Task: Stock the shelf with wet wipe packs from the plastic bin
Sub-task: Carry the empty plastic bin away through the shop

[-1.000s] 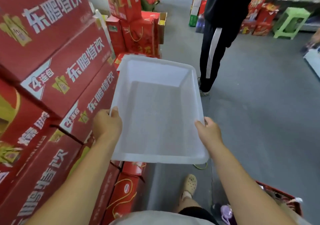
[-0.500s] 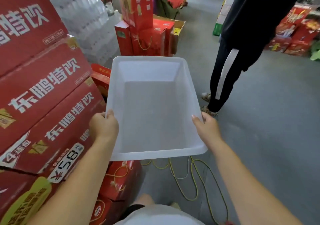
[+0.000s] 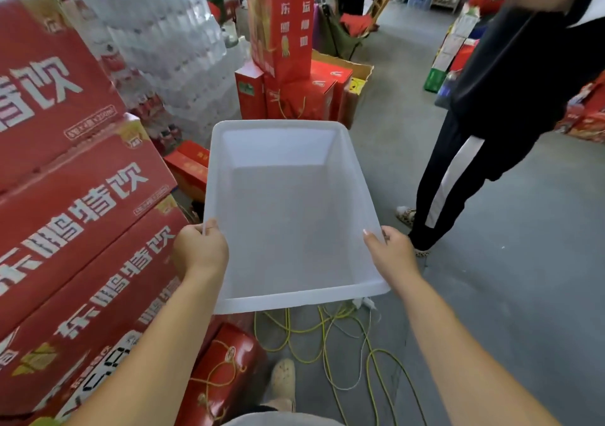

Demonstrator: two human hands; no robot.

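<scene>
- My left hand (image 3: pixel 199 249) and right hand (image 3: pixel 391 252) each grasp a side rim of the bin (image 3: pixel 278 147), fingers (image 3: pixel 211 227) clenched, to carry it level.
- Between the fingers the bin shows no packs; I judge it is emptied.
- A cable (image 3: pixel 327 343) lies below the fingers: a trip risk.

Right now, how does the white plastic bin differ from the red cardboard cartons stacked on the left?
The translucent white plastic bin is open-topped and empty; the red cardboard cartons are closed. The bin is plain; the cartons bear large white lettering. The left hand and right hand hold the bin up by its rim; the cartons sit stacked. Both are rectangular.
</scene>
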